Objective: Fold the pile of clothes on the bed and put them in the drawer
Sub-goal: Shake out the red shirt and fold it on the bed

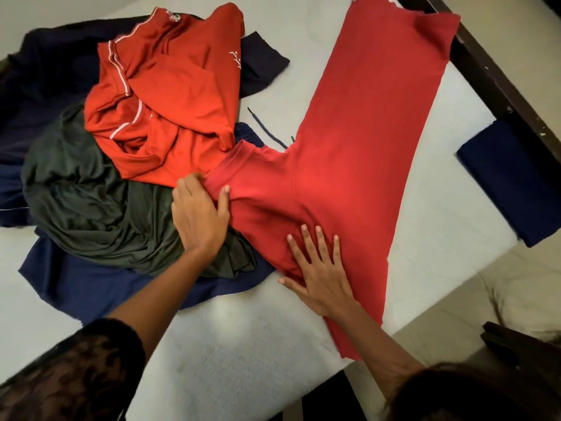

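A red T-shirt (364, 132) lies spread lengthwise on the white mattress (230, 354), folded in half along its length, one sleeve sticking out to the left. My left hand (198, 217) grips that sleeve, thumb on top of the cloth. Fingers spread, my right hand (315, 268) presses flat on the shirt's body near the shoulder. To the left sits the pile: an orange-red jersey (170, 95) with white piping on top, a dark green garment (91, 202) below it, and navy clothes (60, 80) underneath.
A folded navy garment (510, 180) lies at the mattress's right edge. A dark wooden bed frame (498, 83) runs along the upper right. A navy drawstring (264, 129) pokes out beside the pile. Pale floor (485, 299) shows at the right.
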{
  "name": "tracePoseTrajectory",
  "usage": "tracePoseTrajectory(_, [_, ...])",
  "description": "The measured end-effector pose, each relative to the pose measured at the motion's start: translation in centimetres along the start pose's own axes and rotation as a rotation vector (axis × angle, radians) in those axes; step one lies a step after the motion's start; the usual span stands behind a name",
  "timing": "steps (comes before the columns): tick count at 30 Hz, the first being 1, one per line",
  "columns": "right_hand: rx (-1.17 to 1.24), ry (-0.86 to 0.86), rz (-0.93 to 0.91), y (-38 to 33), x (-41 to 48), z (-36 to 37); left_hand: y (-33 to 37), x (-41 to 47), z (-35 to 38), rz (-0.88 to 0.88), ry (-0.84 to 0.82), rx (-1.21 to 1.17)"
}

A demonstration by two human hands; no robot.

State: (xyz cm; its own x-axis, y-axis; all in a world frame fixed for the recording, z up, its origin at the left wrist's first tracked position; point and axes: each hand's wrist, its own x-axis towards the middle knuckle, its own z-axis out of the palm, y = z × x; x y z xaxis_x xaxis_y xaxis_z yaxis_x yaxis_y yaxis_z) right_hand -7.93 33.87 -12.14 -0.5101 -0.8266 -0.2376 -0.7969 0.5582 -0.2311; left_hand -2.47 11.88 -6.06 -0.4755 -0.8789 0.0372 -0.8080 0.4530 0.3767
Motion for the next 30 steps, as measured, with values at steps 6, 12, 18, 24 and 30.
tracePoseTrajectory(6, [0.008,0.048,0.025,0.0,-1.1,-1.3,1.0,-1.5,-0.1,-0.437,-0.17,-0.452])
tracePoseTrajectory(12, [-0.046,0.027,0.161,1.8,-3.3,-1.5,4.0,-0.8,-0.4,-0.838,-0.095,-0.761])
tracePoseTrajectory(18, [-0.069,-0.132,0.167,2.4,-4.7,-1.5,6.3,-0.8,-1.4,-0.881,-0.209,-0.992])
tracePoseTrajectory(24, [0.059,-0.022,0.179,2.3,-5.3,-3.4,8.6,-1.8,-1.8,-0.412,-0.258,-0.98])
tracePoseTrajectory(30, [1.004,0.234,0.446,2.5,-5.0,-6.5,12.5,-6.8,1.6,0.296,-0.511,-0.518])
